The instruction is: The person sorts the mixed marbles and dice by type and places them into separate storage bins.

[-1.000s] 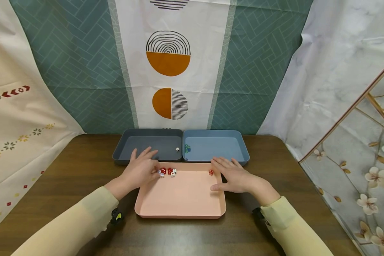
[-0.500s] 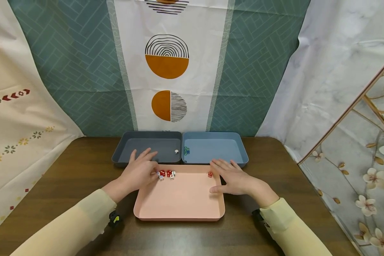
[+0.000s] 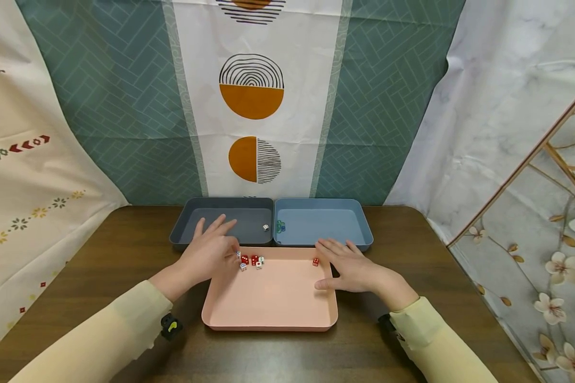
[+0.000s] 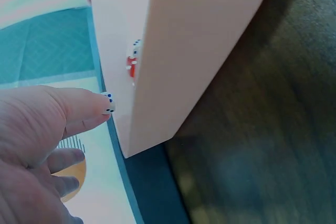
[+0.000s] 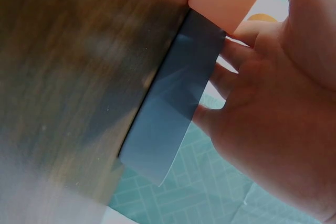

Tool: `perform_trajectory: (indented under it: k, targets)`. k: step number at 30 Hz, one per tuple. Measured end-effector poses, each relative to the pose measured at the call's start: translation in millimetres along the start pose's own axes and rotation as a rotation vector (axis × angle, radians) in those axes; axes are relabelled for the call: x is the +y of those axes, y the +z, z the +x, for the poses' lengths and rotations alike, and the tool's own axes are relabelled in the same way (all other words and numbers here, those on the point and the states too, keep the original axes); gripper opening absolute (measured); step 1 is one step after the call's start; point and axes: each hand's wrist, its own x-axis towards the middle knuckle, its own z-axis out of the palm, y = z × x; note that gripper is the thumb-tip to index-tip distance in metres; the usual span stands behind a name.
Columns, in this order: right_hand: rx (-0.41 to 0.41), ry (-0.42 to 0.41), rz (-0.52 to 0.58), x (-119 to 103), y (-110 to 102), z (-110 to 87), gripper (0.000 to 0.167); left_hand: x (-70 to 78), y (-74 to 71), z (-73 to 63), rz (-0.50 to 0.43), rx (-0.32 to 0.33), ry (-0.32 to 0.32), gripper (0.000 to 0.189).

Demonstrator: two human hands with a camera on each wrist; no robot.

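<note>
My left hand (image 3: 207, 256) pinches a white die with blue dots (image 4: 109, 103) between thumb and index finger, just above the back left corner of the pink tray (image 3: 273, 298); its other fingers are spread. Inside the tray, close by, lie a red die (image 3: 245, 259), another white die with blue dots (image 3: 243, 267), a second red die (image 3: 254, 260) and two white dice (image 3: 260, 265). Over the tray's right edge, my right hand (image 3: 352, 267) has its fingers extended and holds nothing. A red die (image 3: 315, 261) lies beside its fingers.
Behind the pink tray, a dark grey tray (image 3: 220, 202) contains a white die (image 3: 265, 227). To its right, a blue tray (image 3: 326, 205) has small green and blue pieces (image 3: 280, 226) at its left side. Patterned cloths hang around the wooden table (image 3: 139, 239).
My left hand has risen slightly, lifting the pinched die away from the other dice. My right hand has stayed nearly still. The head view has tilted a little.
</note>
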Motion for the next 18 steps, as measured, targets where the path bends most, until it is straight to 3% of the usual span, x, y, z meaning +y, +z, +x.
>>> perform_trajectory:
  k: [18]
  targets:
    - [0.008,-0.004,-0.006,0.0,0.0,0.1,0.105,4.3,-15.6,11.9,0.035,0.106,-0.014,0.012]
